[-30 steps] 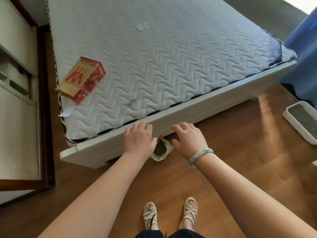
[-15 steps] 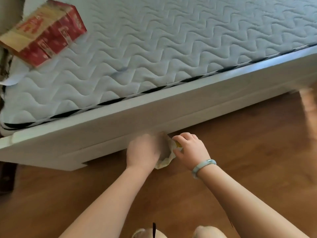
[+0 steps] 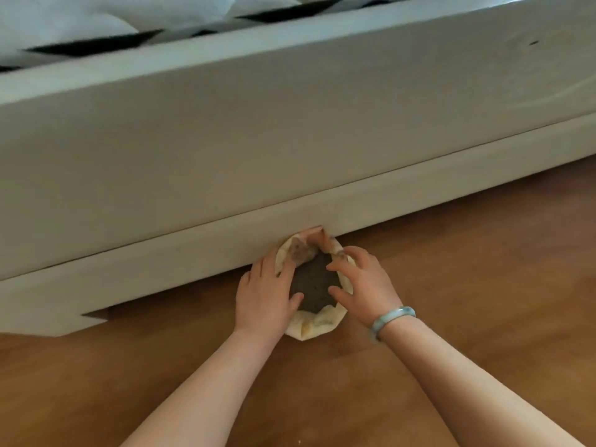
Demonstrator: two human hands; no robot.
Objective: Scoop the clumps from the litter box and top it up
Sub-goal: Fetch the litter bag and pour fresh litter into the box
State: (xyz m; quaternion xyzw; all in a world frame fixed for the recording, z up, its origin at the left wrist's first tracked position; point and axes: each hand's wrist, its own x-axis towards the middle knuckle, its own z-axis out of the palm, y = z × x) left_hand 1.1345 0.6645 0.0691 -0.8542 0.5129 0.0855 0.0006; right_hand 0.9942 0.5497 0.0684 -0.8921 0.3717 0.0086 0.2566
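A cream-coloured litter bag (image 3: 317, 325) stands on the wood floor against the foot of the bed, its mouth rolled open on dark grey litter (image 3: 314, 287). My left hand (image 3: 266, 296) grips the bag's left rim, thumb over the edge. My right hand (image 3: 362, 283), with a pale green bangle on the wrist, holds the right rim, fingers curled inside the opening. The bag's far side tucks under the bed frame. The litter box is out of view.
The white bed frame (image 3: 290, 140) fills the upper half of the view, with the quilted mattress edge (image 3: 80, 24) at the top. Brown wood floor (image 3: 467, 269) spreads around the bag and under my forearms.
I have crouched lower and closer to the bed. The bag has come out from under the frame and its mouth is now spread open between both hands.
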